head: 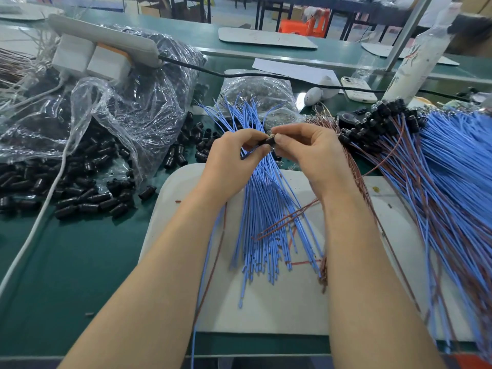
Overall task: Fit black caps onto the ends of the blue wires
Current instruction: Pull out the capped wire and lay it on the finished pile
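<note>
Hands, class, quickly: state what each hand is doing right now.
Left hand: pinching the black cap.
Right hand: pinching the same black cap from the other side.

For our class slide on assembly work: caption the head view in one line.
Left hand and right hand pinch a black cap over the blue wires; loose caps left, capped wires right.

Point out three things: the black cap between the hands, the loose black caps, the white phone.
black cap (269, 141): head view, its dark side.
loose black caps (87, 202): head view, middle of the heap.
white phone (358, 89): head view, its back.
</note>
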The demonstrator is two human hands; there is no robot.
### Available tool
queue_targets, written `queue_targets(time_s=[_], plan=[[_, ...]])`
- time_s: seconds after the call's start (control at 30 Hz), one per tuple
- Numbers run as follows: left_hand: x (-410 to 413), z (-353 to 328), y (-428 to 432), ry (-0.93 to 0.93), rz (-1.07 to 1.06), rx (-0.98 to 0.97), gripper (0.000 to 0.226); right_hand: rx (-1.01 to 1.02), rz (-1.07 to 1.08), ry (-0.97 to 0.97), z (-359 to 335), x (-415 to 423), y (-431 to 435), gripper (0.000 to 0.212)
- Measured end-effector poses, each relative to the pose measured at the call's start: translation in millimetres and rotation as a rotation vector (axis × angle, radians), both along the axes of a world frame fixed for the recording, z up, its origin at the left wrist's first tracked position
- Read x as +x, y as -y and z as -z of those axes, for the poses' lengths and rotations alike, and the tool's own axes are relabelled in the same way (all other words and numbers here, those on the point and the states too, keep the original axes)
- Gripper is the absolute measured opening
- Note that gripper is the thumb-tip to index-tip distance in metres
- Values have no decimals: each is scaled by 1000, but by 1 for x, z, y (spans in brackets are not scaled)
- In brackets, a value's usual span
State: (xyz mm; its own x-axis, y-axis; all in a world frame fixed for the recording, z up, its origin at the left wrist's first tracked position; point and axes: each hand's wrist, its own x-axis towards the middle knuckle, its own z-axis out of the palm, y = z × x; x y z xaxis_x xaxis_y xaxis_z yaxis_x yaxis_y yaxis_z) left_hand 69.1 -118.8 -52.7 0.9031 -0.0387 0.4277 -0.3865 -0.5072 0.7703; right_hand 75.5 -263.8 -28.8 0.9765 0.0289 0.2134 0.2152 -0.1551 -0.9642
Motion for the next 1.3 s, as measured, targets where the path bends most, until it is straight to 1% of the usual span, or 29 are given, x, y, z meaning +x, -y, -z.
queue_targets(time_s=[0.07,0.1,0.17,0.3,0.53,0.7,0.83,0.97,1.03,1.13,1.2,1.23,1.27,1.3], plan=[[0,1,0,-57,20,-50,10,157,6,-72,2,1,-2,10],[1,2,0,-88,28,-65,8,201,14,-104,4,2,-3,9],[0,3,-1,-123,33,-73,7,208,33,-139,7,5,-5,10],[-1,3,0,-101,45,-70,4,234,43,-164,11,8,-9,11],[-1,4,-1,-81,4,-58,10,322,26,-180,16,7,-17,12],[3,6,-1,-96,-28,-63,11,258,-32,-184,17,6,-20,13],[4,6,0,-127,-15,-95,14,149,21,-168,15,6,-18,13],[1,4,0,-128,12,-87,7,101,29,-188,14,7,-15,9],[0,1,0,-148,58,-121,6,179,-31,-224,12,8,-11,11],[-3,-3,-3,-203,166,-277,4,414,-164,-319,8,7,-6,18],[-3,-3,-5,-224,189,-322,7,492,-194,-361,8,7,-6,20],[-2,-2,-5,-226,169,-299,8,459,-176,-349,10,8,-7,19],[-1,-1,-4,-223,132,-249,8,346,-128,-302,12,8,-9,17],[-1,0,-2,-215,88,-187,9,171,-55,-226,14,8,-10,14]])
